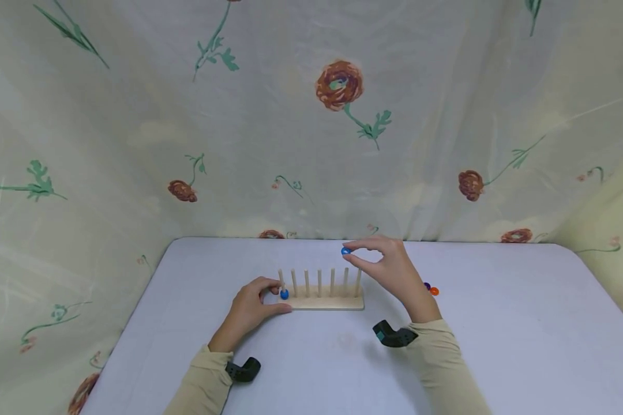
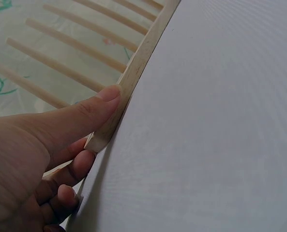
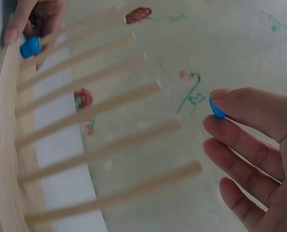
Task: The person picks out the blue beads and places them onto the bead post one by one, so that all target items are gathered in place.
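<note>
A wooden peg stand (image 1: 322,304) with several upright pegs in a row sits on the table. My left hand (image 1: 249,306) grips its left end, thumb along the front edge, as the left wrist view also shows. Low on the leftmost peg is blue beading (image 3: 31,47); whether it is one bead or two I cannot tell. Above the stand's right end, my right hand (image 1: 394,271) pinches a blue bead (image 1: 345,251) between thumb and index finger. In the right wrist view this bead is mostly covered by the fingertips, apart from the pegs.
Just right of my right wrist lie an orange bead (image 1: 434,291) and a dark purple bead (image 1: 427,286), the latter partly hidden by the wrist. A white cloth covers the table (image 1: 509,328). Behind it hangs a flowered curtain (image 1: 270,127).
</note>
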A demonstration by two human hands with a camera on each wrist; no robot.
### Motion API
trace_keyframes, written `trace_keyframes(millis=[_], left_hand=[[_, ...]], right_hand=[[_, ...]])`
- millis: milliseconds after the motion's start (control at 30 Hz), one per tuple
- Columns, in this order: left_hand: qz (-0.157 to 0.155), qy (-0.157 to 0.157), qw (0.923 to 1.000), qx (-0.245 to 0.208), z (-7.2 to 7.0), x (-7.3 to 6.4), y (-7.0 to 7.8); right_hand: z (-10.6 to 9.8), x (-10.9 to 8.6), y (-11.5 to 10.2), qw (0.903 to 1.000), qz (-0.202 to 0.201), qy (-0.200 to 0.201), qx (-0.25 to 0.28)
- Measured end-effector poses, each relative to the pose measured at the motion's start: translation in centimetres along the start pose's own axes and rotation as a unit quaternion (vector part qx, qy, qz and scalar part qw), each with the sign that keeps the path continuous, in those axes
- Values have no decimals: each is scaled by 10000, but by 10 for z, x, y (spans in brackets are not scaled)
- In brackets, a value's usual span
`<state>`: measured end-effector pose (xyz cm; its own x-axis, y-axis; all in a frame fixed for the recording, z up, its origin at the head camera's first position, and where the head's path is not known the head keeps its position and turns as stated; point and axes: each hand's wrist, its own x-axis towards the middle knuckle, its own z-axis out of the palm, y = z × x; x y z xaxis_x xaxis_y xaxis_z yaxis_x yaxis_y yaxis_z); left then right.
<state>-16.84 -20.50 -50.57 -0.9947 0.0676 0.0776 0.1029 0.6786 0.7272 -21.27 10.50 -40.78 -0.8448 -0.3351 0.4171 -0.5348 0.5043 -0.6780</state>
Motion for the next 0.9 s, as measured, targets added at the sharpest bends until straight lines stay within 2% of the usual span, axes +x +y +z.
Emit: trace_keyframes(millis=[200, 667, 900], left_hand=[[-56, -18, 10000, -23, 1, 2, 0], [-48, -11, 10000, 46, 1, 3, -2], [-103, -18, 9999, 72, 0, 2, 0]], right_hand=[[19, 9, -17, 9996, -104, -277, -10], [56, 22, -40, 9966, -670, -470, 134], [71, 25, -52, 9944, -887, -566, -5]])
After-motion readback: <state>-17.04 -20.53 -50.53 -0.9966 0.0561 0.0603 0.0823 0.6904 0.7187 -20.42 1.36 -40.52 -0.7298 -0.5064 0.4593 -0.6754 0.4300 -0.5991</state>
